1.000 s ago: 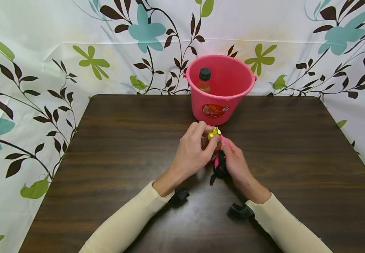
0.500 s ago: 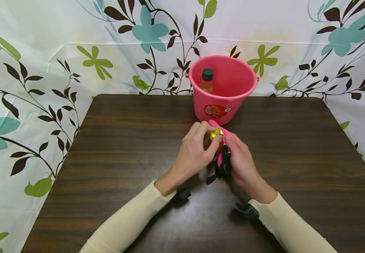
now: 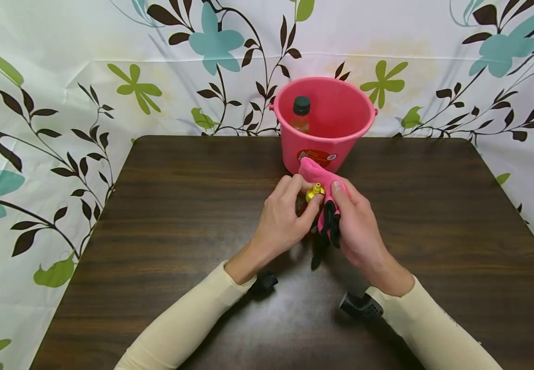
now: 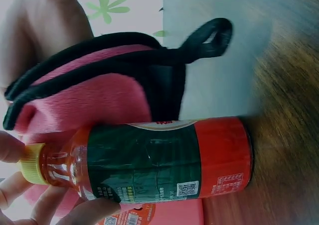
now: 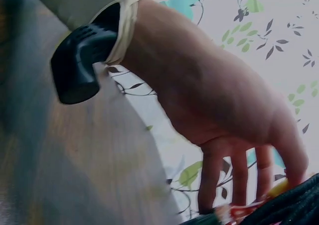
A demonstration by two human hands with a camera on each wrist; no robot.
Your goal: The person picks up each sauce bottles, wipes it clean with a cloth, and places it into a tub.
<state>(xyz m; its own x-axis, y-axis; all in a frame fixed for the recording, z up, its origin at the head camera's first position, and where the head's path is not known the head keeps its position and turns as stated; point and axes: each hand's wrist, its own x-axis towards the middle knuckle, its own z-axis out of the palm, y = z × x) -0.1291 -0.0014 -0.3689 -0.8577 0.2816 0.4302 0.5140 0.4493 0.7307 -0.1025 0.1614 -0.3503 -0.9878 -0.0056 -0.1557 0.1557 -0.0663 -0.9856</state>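
And here's the left hand [image 3: 282,218], fingers pinching in around the yellow cap [image 4: 33,164] and neck of a sauce bottle [image 4: 149,160], red-orange contents showing through the clear shoulder. The right hand [image 3: 358,221] is busy too, thumb over a pink cloth [image 3: 319,173] with black edging, gripping it just beside the left fingers. The cloth lies right up against the bottle, its black loop [image 4: 214,38] hanging free on the near side, below the right fingers. Beyond both sets of fingers sits the pink bucket [image 3: 286,146] on the counter [image 3: 193,205], a green-capped bottle [image 3: 301,105] inside it.

Now, the danger here: that hold is high and narrow, so a hard tug on the cloth could tip the bottle or slide it out of the left fingers. Whether its base rests on the counter, I can't tell. The loose loop might snag, and if the cap isn't tight, a squeeze or twist could bring a leak.

On the labels: a dark green wrap [image 4: 144,163] below the left fingers, QR code on it, fine print on the red band, no brand legible. The bucket's orange-red sticker [image 3: 317,156] carries writing too small to read.
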